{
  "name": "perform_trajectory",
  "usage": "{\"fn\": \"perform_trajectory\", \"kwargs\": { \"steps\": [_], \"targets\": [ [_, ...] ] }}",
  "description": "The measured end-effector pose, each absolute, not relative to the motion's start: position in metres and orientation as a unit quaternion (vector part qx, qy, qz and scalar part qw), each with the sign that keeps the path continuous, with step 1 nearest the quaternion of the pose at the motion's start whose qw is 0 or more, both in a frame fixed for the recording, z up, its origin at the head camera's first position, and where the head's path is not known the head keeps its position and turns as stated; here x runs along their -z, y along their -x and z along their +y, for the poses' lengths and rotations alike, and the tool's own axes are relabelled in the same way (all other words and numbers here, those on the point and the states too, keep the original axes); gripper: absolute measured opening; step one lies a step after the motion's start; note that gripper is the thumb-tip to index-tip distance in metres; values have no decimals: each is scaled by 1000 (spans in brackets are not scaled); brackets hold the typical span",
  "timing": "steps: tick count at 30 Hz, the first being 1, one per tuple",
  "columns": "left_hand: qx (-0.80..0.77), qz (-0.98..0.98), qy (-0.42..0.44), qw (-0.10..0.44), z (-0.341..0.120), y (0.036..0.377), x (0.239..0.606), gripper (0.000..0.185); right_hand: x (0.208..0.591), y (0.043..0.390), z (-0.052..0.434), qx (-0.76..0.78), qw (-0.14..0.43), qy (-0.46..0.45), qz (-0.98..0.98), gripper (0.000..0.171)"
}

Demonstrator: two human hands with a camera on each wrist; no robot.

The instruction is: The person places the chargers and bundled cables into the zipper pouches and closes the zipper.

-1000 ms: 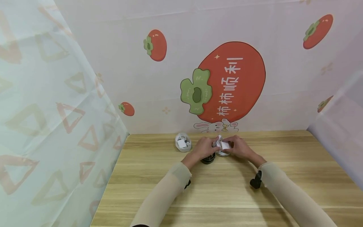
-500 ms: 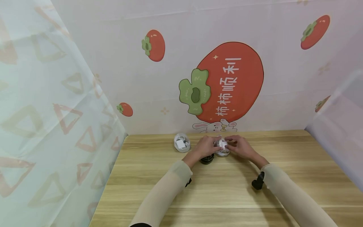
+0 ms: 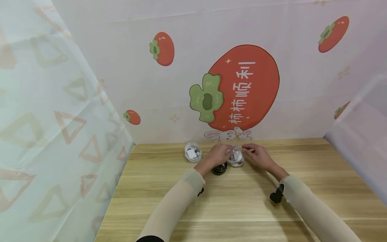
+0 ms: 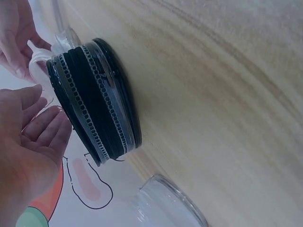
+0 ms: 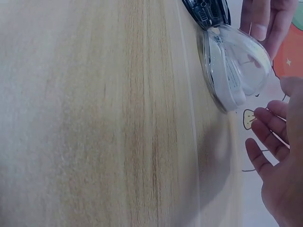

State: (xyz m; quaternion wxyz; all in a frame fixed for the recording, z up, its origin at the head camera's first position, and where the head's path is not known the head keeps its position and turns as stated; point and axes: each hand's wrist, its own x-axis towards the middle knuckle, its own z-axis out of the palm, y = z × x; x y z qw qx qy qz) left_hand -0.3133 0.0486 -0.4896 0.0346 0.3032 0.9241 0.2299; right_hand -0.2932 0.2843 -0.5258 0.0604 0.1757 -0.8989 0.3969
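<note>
On the wooden table [image 3: 242,201], near its far edge, a clear round case [image 3: 236,157] with white contents lies flat between the two hands. From the case, the left hand [image 3: 218,155] sits at about 9 o'clock and the right hand [image 3: 257,155] at about 3 o'clock. The left hand is nearer: its fingertips reach the case's rim, though whether they press or only brush it cannot be told. The right hand stands just apart. In the right wrist view its fingers [image 5: 265,142] are relaxed and spread, holding nothing, with the case [image 5: 236,66] just beyond their tips. In the left wrist view the left hand's fingers [image 4: 45,123] are likewise loose and straight, gripping nothing.

The case is a flat disc with no real long axis; it rests on its broad face, its rim open to both hands from either side.

A black case [image 3: 219,168] lies at about 7 o'clock from the clear one, touching or nearly touching it, right under the left hand. A second clear case [image 3: 192,152] sits at 9 o'clock, beyond the left hand and apart from both. A printed backdrop [image 3: 242,87] rises behind the table.
</note>
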Motion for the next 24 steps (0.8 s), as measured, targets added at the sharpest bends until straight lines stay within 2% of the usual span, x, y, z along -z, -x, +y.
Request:
{"fn": "perform_trajectory", "kwargs": {
  "steps": [4, 11, 24],
  "targets": [
    [-197, 929, -313, 27, 47, 315, 488, 33, 526, 293, 282, -401, 50, -170, -899, 38],
    [-167, 933, -316, 46, 48, 316, 487, 37, 525, 291, 274, -405, 52, -169, -897, 43],
    [-94, 939, -322, 77, 51, 321, 492, 40, 528, 289, 271, -384, 67, -188, -902, 32]
  ]
}}
